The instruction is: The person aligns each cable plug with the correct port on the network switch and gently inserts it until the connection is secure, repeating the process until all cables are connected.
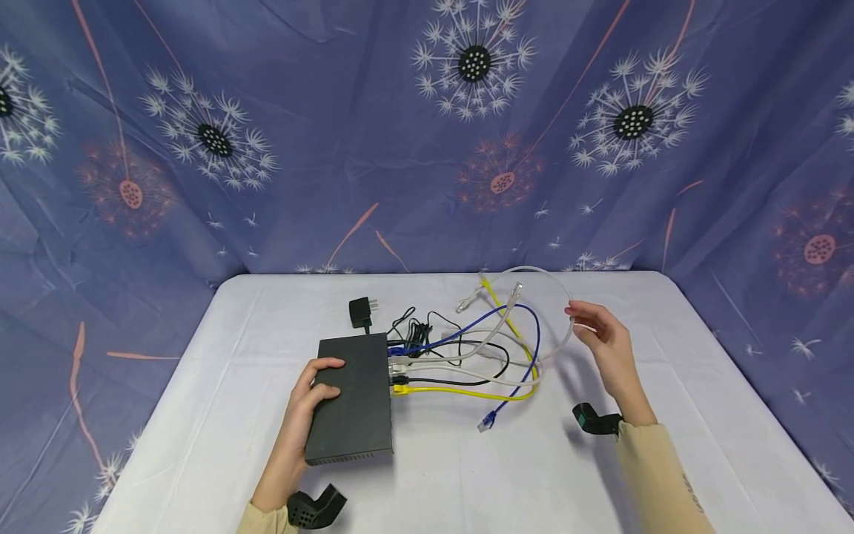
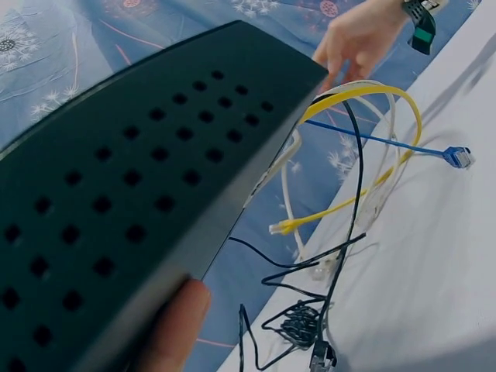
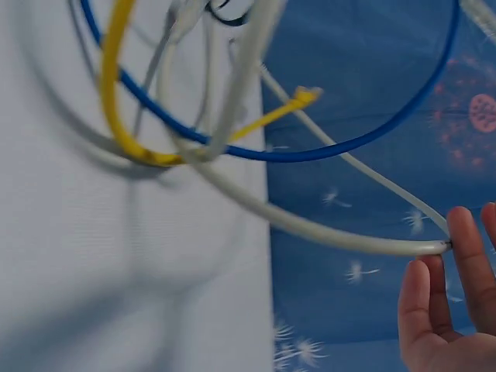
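Observation:
My left hand (image 1: 303, 415) grips the left side of a black network switch (image 1: 351, 400), fingers on its top face. In the left wrist view the switch's vented side (image 2: 155, 170) fills much of the picture, with a fingertip (image 2: 190, 302) at its lower edge. Blue, grey, white, black and yellow network cables come out of its right side. Over at the right, my right hand (image 1: 606, 348) pinches a loop of a whitish network cable (image 1: 534, 268) between its fingertips. The yellow cable (image 3: 116, 77) and blue cable (image 3: 302, 155) cross near it in the right wrist view.
A black power adapter (image 1: 360, 311) lies behind the switch, with its coiled thin black cord (image 1: 418, 335) beside it. The blue cable's free plug (image 1: 487, 423) is on the white table (image 1: 467, 482). A patterned curtain (image 1: 373, 148) hangs behind the table.

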`<state>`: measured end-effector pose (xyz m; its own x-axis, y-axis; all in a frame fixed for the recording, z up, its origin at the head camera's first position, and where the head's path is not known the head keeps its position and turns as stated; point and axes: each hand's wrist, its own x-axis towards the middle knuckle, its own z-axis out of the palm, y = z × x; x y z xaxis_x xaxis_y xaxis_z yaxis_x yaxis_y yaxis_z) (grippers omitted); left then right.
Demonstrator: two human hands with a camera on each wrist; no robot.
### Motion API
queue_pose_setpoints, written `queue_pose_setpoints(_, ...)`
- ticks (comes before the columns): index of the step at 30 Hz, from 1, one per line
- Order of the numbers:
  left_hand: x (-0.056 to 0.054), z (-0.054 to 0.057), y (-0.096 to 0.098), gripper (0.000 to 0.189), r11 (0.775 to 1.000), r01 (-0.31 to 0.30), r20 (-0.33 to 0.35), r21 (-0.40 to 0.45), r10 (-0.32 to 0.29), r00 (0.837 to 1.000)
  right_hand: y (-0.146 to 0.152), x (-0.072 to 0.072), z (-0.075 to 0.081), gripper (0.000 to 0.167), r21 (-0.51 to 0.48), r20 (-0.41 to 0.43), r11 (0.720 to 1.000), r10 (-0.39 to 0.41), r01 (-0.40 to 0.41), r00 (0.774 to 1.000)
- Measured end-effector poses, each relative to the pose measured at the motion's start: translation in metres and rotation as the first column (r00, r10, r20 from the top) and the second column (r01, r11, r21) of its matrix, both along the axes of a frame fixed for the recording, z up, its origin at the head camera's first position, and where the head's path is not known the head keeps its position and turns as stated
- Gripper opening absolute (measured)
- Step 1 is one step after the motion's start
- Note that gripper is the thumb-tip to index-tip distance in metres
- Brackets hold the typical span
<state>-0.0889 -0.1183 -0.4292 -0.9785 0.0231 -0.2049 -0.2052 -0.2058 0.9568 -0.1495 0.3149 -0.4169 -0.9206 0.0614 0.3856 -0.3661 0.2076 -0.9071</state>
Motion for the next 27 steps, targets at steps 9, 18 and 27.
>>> queue_pose_setpoints(9, -0.001, -0.001, 0.002, 0.04, 1.0, -0.003, -0.005, -0.027, 0.003, 1.0, -0.008, 0.003, 0.023, 0.035, -0.084, -0.193, 0.995, 0.034, -0.051, 0.981)
queue_pose_setpoints(18, 0.0, -0.001, 0.002, 0.038, 1.0, 0.01, 0.015, 0.007, -0.01, 1.0, -0.019, 0.011, 0.046, 0.034, -0.167, -0.255, 0.986, -0.04, -0.003, 0.966)
queue_pose_setpoints(27, 0.0, -0.001, 0.006, 0.04, 1.0, 0.011, -0.003, -0.005, -0.011, 1.0, -0.03, 0.02, 0.066, 0.03, -0.3, -0.256, 0.954, -0.077, -0.003, 0.964)
